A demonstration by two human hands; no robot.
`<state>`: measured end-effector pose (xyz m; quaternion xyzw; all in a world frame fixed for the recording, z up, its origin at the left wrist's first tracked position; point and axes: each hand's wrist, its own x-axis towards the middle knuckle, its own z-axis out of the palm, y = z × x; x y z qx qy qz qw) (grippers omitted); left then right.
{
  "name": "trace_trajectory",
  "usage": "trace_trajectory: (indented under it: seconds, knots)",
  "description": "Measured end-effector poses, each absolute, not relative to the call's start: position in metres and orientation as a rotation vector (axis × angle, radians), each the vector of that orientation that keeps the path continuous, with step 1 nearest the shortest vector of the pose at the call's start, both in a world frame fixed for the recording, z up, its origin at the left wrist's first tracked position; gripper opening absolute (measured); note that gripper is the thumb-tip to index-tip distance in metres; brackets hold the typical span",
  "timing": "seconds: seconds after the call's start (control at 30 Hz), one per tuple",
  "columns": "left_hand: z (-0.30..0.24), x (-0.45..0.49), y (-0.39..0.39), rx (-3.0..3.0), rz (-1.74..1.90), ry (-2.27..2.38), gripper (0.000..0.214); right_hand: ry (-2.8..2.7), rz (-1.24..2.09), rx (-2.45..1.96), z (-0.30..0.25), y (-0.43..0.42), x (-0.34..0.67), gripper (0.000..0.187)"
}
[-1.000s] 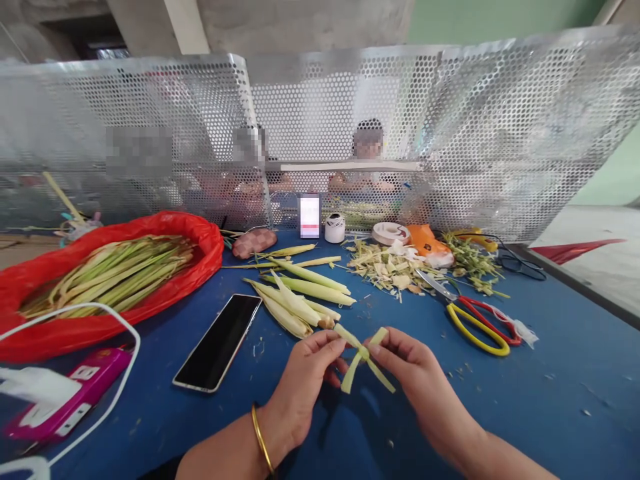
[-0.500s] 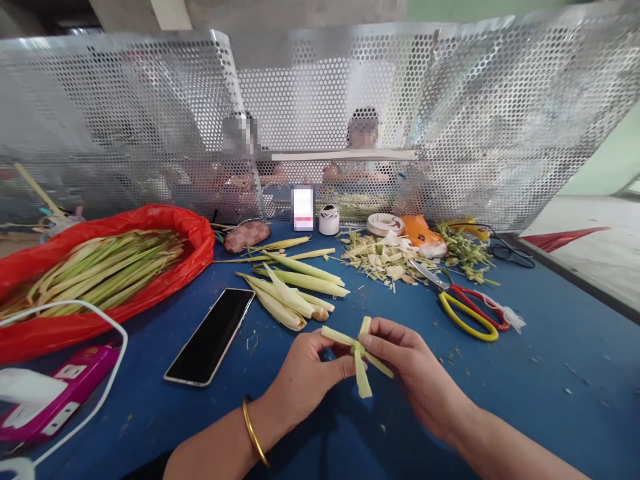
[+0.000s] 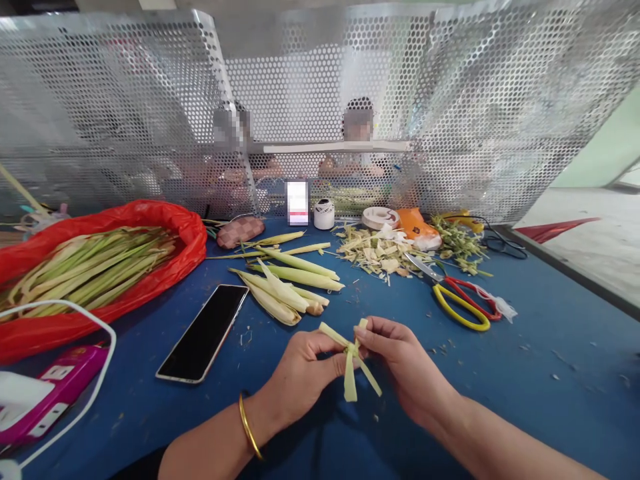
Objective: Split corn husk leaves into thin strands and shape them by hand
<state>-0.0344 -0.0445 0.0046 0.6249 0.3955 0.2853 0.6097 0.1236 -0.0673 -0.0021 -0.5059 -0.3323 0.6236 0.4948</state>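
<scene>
Both hands meet low in the middle over the blue table (image 3: pixel 550 347). My left hand (image 3: pixel 305 373), with a gold bangle on its wrist, pinches one side of a small knotted leaf strip (image 3: pixel 350 360). My right hand (image 3: pixel 400 363) pinches the other side at the knot. The pale green strip has several loose ends sticking up and hanging down. Just beyond the hands lie rolled leaf cones (image 3: pixel 285 287).
A black phone (image 3: pixel 203 333) lies left of the hands. A red bag of long green leaves (image 3: pixel 95 267) sits at the left, with a pink power strip (image 3: pixel 55 390) in front. Yellow and red scissors (image 3: pixel 463 303), leaf scraps (image 3: pixel 375 250) and a tape roll (image 3: pixel 380 217) lie beyond. A perforated metal screen (image 3: pixel 450 120) stands behind, people sitting past it.
The hands have drawn closer together on the knot, and the strip's lower ends have swung from spread apart to hanging down. The camera has tilted a little downward.
</scene>
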Motion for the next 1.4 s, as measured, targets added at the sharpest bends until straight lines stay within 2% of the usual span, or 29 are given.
trace_trajectory:
  seconds: [0.07, 0.2, 0.37, 0.53, 0.87, 1.07, 1.23, 1.4]
  knots:
    - [0.004, -0.034, -0.045, 1.416, 0.65, 0.957, 0.029, -0.838, 1.505, -1.259, -0.003, -0.065, 0.125, 0.042]
    - [0.003, -0.034, -0.043, 1.391, 0.664, 1.135, 0.026, -0.979, 1.28, -1.374, -0.001, -0.062, 0.131, 0.041]
    - [0.002, -0.035, -0.042, 1.55, 0.662, 1.313, 0.021, -1.254, 1.43, -1.38, 0.005, -0.065, 0.133, 0.034]
    - [0.001, -0.036, -0.045, 1.777, 0.622, 1.325, 0.023, -1.257, 1.366, -1.467, 0.003, -0.067, 0.128, 0.024]
    - [0.008, -0.036, -0.049, 2.18, 0.651, 1.226, 0.018, -1.282, 1.282, -1.429, -0.003, -0.07, 0.128, 0.029]
    - [0.01, -0.036, -0.045, 1.969, 0.718, 1.12, 0.022, -1.191, 1.412, -1.36, 0.006, -0.071, 0.128, 0.033]
    - [0.01, -0.034, -0.041, 1.74, 0.678, 1.026, 0.017, -1.15, 1.491, -1.332, 0.009, -0.07, 0.129, 0.035]
    - [0.008, -0.032, -0.042, 1.521, 0.593, 1.026, 0.025, -1.286, 1.405, -1.406, 0.008, -0.067, 0.134, 0.041]
